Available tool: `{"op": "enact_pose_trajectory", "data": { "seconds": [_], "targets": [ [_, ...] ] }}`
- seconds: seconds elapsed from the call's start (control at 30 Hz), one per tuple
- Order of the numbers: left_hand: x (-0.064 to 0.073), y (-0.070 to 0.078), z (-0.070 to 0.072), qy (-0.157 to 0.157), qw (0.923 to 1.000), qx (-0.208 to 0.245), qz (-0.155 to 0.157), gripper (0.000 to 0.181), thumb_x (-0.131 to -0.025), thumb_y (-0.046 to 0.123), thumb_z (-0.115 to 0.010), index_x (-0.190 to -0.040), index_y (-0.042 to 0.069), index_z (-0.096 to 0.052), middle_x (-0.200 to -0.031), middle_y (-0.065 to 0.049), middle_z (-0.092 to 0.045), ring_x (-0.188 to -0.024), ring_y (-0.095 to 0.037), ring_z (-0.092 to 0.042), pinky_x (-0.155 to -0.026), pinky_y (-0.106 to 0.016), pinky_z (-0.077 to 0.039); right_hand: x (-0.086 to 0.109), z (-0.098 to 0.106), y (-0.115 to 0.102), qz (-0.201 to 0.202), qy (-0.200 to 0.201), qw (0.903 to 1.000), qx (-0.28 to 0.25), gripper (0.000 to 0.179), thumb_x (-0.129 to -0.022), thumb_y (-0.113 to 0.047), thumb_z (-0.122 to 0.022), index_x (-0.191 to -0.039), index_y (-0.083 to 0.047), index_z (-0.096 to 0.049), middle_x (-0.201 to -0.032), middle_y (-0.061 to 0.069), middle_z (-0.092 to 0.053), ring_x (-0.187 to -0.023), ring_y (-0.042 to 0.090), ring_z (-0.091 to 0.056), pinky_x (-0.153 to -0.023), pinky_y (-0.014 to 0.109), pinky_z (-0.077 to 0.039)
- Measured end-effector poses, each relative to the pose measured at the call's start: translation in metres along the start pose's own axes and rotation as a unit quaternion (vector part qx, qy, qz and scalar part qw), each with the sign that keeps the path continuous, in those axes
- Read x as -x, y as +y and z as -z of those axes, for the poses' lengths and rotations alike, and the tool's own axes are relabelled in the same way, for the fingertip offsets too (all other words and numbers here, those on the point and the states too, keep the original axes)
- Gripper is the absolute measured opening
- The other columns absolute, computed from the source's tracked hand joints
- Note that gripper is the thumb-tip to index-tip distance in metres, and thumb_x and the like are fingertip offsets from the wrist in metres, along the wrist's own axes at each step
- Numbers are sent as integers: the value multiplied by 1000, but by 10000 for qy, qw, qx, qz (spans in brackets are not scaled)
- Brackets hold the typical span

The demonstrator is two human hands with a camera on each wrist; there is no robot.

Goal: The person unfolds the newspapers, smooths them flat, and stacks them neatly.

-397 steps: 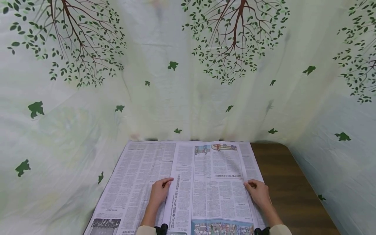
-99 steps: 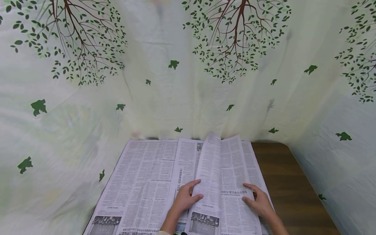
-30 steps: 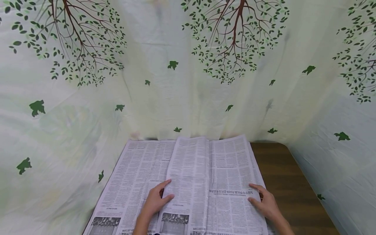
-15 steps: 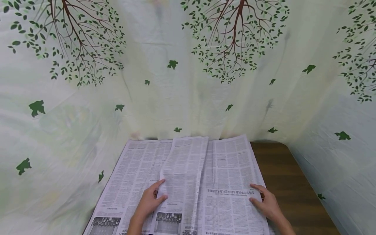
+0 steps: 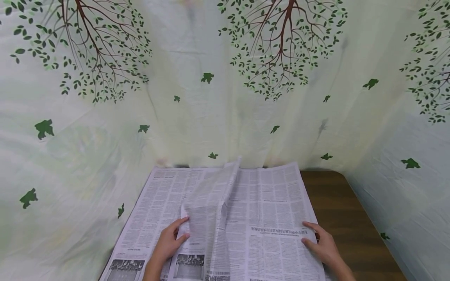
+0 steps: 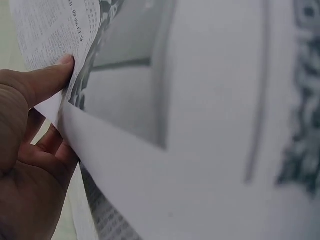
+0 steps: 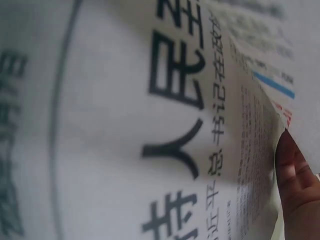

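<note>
A newspaper (image 5: 274, 207) lies partly spread in front of me, its left page (image 5: 204, 218) raised and bent, with a ridge running toward the far edge. My left hand (image 5: 167, 240) pinches that page's left edge. In the left wrist view, the thumb (image 6: 52, 80) is on one face of the paper and the other fingers are behind it. My right hand (image 5: 325, 248) holds the right edge of the newspaper between thumb and fingers. Close up in the right wrist view, large black print (image 7: 175, 150) fills the sheet, and part of the right hand (image 7: 302, 200) shows at its edge.
Another newspaper sheet (image 5: 165, 195) lies flat underneath, reaching out to the left with a dark photo near its front. Brown wooden tabletop (image 5: 348, 218) shows on the right. A pale cloth (image 5: 239, 128) printed with trees and leaves hangs behind and at the sides.
Earlier the newspaper's printed front lay flat; now inner pages show. Over the last second my left hand has drawn the left page leftward and bent it up. My right hand has shifted slightly right.
</note>
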State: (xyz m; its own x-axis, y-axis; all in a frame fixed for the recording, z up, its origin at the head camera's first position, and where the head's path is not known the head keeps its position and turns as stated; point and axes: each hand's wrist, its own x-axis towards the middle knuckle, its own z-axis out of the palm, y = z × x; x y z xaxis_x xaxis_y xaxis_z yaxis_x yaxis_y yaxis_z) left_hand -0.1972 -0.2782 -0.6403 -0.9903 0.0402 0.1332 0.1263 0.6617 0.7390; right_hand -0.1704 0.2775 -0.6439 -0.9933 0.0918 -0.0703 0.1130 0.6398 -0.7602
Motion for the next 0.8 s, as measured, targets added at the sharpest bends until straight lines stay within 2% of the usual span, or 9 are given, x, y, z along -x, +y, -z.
{"op": "enact_pose_trajectory", "data": {
  "seconds": [0.1,0.3,0.37,0.5,0.67,0.8],
  "targets": [
    [3,-2,5,66,9999,-49,-100,61,-86,16,-83,-143,13,-61,-145,-16,-62,-126,-37,-64,-98,-45,-56,1,1,3,-16,8,10000,20,64,-85,-14,-84,-145,-13,-58,-134,21,-63,-95,21,-66,-70,25,-51],
    [4,-10,16,73,9994,-221,241,60,-90,13,-79,-147,16,-58,-147,-16,-60,-115,-33,-69,-85,-35,-58,0,4,6,-6,21,10000,74,63,-86,-11,-81,-145,-13,-58,-139,23,-61,-98,23,-67,-72,25,-52],
    [4,-12,21,126,9992,-286,253,60,-91,11,-78,-147,15,-58,-147,-16,-59,-116,-33,-68,-86,-37,-58,1,5,7,58,56,9999,78,63,-86,-11,-81,-144,-12,-58,-138,24,-61,-97,23,-67,-71,25,-52],
    [4,-18,29,296,9985,-452,43,58,-92,7,-76,-146,13,-58,-146,-16,-60,-125,-37,-64,-92,-45,-57,1,8,8,73,104,9998,152,63,-85,-11,-82,-144,-11,-58,-135,24,-63,-94,21,-66,-70,24,-51],
    [7,-25,39,514,9960,-685,-271,55,-91,5,-76,-143,10,-61,-143,-17,-63,-126,-40,-62,-91,-46,-58,1,12,9,6,29,9997,237,64,-87,-13,-81,-146,-12,-56,-138,23,-61,-95,20,-63,-73,24,-50],
    [9,-31,47,498,9950,-773,-381,53,-91,4,-75,-142,10,-62,-142,-21,-63,-128,-42,-61,-95,-54,-56,1,14,11,13,-16,9997,239,65,-87,-15,-81,-147,-12,-55,-137,23,-62,-96,19,-63,-73,24,-50]
  ]
}}
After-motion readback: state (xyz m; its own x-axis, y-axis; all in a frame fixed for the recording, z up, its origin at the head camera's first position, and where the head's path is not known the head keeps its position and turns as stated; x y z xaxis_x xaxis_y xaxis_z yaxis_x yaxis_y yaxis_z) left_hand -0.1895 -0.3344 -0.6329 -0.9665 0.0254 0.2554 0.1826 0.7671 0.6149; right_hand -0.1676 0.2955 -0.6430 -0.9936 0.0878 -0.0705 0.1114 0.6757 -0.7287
